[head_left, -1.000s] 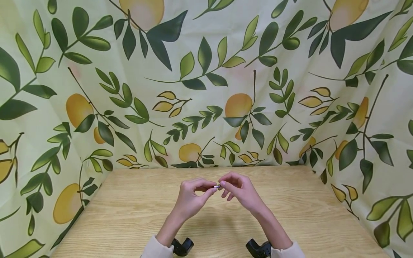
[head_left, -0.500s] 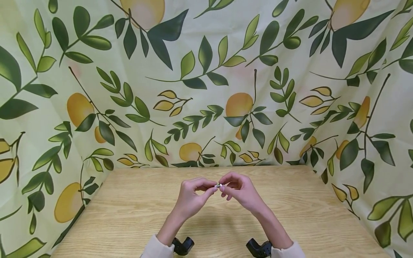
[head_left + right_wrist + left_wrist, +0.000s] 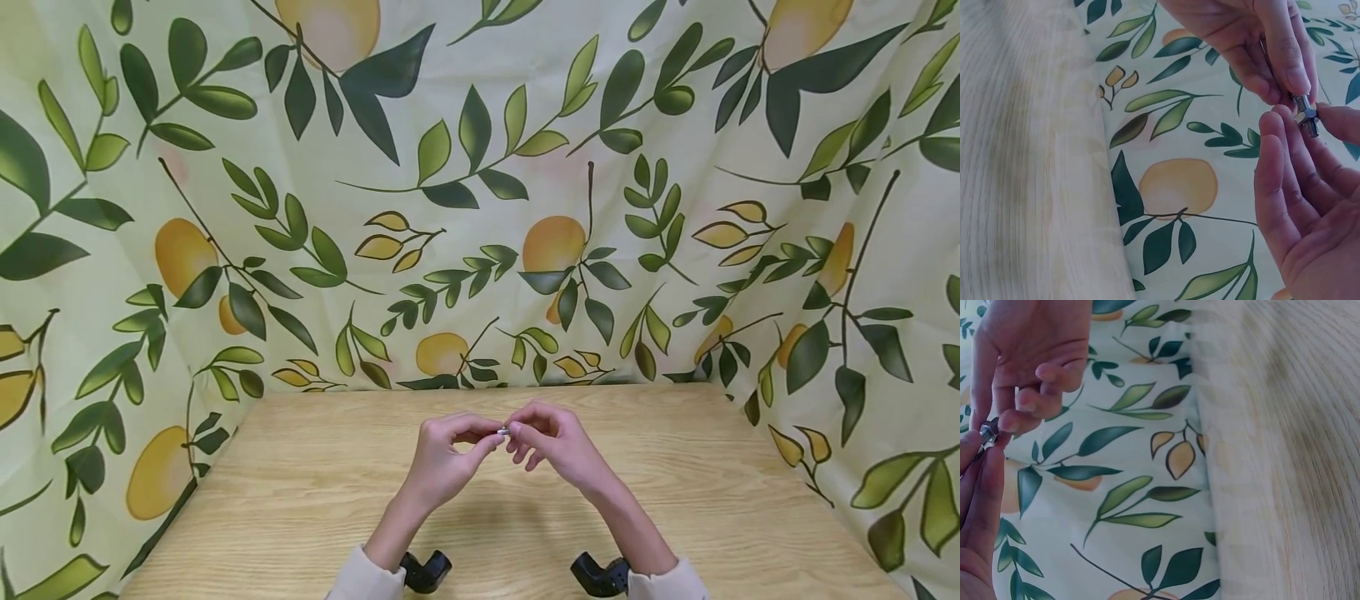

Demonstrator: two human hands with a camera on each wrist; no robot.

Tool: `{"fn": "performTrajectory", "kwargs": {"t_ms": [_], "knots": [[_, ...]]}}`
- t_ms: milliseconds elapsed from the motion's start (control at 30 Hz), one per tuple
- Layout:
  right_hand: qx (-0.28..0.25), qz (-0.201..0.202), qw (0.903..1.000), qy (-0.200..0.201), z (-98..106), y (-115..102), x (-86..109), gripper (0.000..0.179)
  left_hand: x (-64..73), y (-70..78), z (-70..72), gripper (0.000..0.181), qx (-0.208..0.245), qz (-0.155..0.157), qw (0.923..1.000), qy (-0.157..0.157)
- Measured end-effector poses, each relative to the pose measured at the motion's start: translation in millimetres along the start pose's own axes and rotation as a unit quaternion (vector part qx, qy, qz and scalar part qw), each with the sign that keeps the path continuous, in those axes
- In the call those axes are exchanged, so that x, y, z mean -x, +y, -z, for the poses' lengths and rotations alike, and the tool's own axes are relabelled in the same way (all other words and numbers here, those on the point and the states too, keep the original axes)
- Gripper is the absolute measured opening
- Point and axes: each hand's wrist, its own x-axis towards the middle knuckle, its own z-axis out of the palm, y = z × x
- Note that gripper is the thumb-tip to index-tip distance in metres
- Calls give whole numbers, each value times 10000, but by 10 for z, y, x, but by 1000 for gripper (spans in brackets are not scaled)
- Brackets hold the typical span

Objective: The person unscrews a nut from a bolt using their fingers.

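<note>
Hands (image 3: 444, 458) (image 3: 562, 442) on nut (image 3: 1305, 117) and bolt (image 3: 1312, 130), one bolt end hidden

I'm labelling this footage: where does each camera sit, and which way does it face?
Head: worn on the head, facing forward and down; shows table, leafy cloth, left hand, right hand and sleeves.
Left wrist: on that wrist, facing its hand's work; left hand lower left, right hand above.
Right wrist: on that wrist, facing the bolt and nut; right hand lower right, left hand above.
Shared: both wrist views show the two hands, bolt, cloth and table.
</note>
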Motion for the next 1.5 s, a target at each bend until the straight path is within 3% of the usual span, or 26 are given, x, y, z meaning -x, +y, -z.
{"fn": "performTrajectory", "kwargs": {"t_ms": [300,467,633,800,1167,1333,1500], "knots": [[-20,331,9994,125,-22,-20,14,18,7,16,10,7,-37,96,9999,-26],[53,190,9996,181,-26,-25,6,28,7,1,24,9,-78,87,9999,28],[147,-22,9999,-88,-18,-31,1,29,5,3,26,9,-91,28,10000,3],[116,31,9997,-193,-18,-24,2,25,-1,5,23,10,-74,-21,10000,0],[105,62,9999,94,-21,-33,4,28,-7,16,8,10,-94,99,9999,18],[214,-124,9997,-83,-14,-33,-6,26,-2,10,5,10,-104,-10,9999,109],[258,-29,9996,-130,-11,-30,-6,26,-2,11,3,10,-125,23,9999,113]]}}
